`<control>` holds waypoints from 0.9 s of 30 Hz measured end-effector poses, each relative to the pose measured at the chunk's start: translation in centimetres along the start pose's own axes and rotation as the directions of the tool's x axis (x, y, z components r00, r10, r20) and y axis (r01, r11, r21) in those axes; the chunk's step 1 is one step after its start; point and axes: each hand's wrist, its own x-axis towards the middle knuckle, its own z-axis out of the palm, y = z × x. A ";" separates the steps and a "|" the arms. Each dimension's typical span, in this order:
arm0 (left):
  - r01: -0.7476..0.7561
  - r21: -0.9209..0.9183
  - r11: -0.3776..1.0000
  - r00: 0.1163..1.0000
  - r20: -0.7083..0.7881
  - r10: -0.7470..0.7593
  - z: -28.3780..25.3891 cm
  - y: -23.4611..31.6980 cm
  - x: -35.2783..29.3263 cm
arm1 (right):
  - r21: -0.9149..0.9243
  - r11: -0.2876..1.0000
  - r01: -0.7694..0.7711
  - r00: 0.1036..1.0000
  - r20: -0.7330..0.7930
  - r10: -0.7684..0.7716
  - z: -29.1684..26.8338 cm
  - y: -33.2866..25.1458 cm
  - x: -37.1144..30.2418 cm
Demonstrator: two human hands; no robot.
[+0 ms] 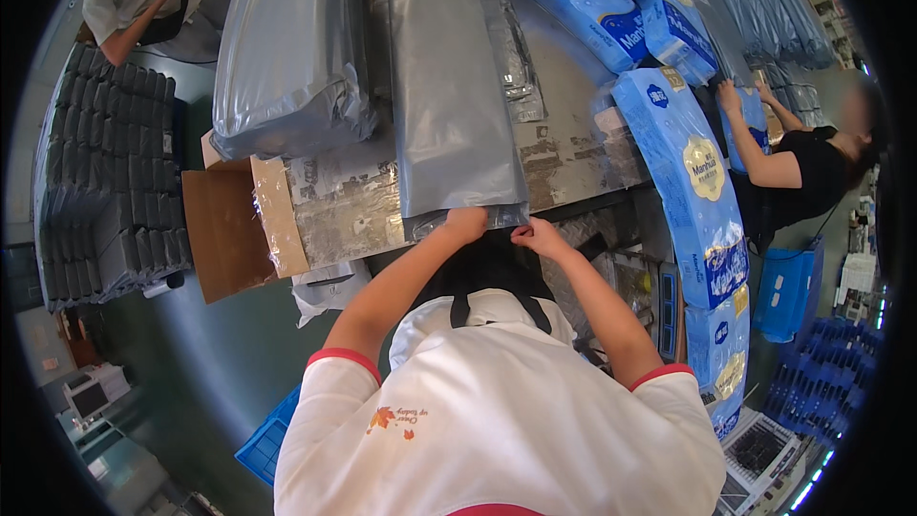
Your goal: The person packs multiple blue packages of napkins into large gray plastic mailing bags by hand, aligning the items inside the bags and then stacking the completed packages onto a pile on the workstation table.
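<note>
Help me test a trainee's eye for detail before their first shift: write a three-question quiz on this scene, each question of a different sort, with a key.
1. Multiple choice: the wearer's left hand and right hand are at the near end of which thing?
a) a blue pack
b) the long gray package
c) a blue crate

2. True or false: the cardboard box is to the left of the long gray package.

3. Fill in: the co-worker at the right side of the view wears a ____ top.

Key: 1 b; 2 true; 3 black.
</note>
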 end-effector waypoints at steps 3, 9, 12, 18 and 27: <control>-0.108 -0.033 0.994 0.991 -0.086 0.105 -1.7 3.2 -1.0 | 0.000 0.993 -0.120 0.993 0.006 0.120 -0.7 0.1 -0.2; -0.156 -0.138 0.978 0.983 -0.119 0.140 -0.5 5.7 0.7 | 0.034 0.985 -0.166 0.985 0.056 0.164 -1.9 -1.2 0.4; -0.212 -0.126 0.969 0.965 -0.181 0.187 0.0 5.1 0.5 | 0.176 0.958 -0.226 0.974 0.049 0.221 -1.7 -1.9 0.9; -0.065 -0.200 0.978 0.987 -0.160 0.033 0.1 -2.4 -9.8 | 0.129 0.960 -0.248 0.959 -0.112 0.262 -1.6 0.2 1.7; 0.904 0.427 -0.025 -0.040 0.027 -0.999 -9.1 -19.8 -39.7 | -0.459 0.856 -0.238 0.970 -0.156 0.186 -8.4 -1.6 0.1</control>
